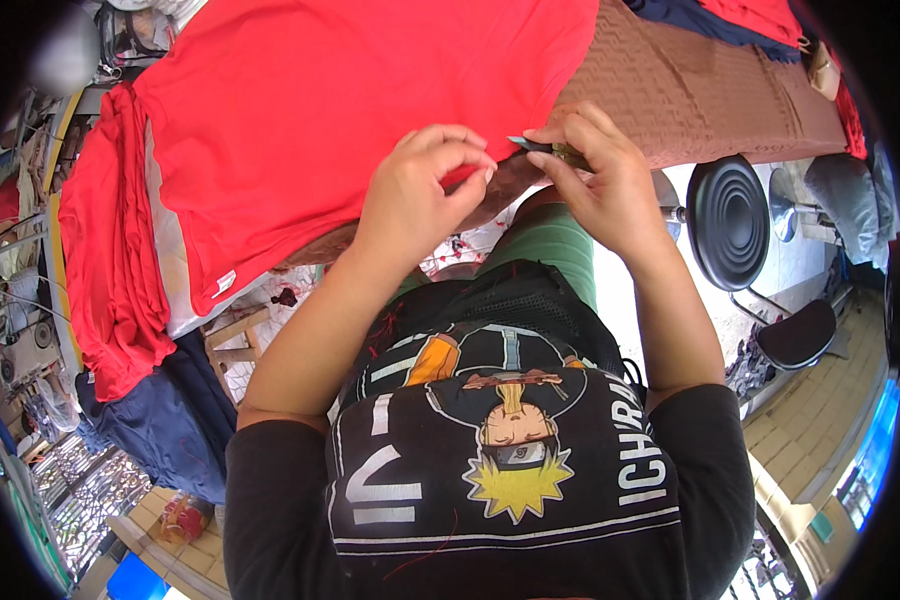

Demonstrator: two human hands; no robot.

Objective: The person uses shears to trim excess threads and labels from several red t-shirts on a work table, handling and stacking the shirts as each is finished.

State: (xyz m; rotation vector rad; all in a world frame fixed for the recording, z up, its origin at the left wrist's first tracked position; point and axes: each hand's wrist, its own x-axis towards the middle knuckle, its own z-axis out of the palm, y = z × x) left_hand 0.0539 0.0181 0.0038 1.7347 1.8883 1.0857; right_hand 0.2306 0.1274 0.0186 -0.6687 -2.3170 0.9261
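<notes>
A large red garment [370, 90] lies spread over a brown-covered table. My left hand [420, 190] is at its near edge, thumb and forefinger pinched together on the red cloth; exactly how much cloth is between the fingertips is hard to see. Just to the right, my right hand [600, 165] is closed around small thread snips [535, 146]. Their pale, pointed tip faces left toward my left fingertips, a short gap away. My palm and fingers hide most of the snips' handle. A small white label [224, 283] shows at the garment's lower left corner.
Brown patterned cloth [700, 90] covers the table on the right. More red garments [110, 240] hang at the left above dark blue cloth [170, 420]. A round black stool [730, 222] and another black seat [798, 335] stand at right. Dark and red clothes [740, 25] lie far right.
</notes>
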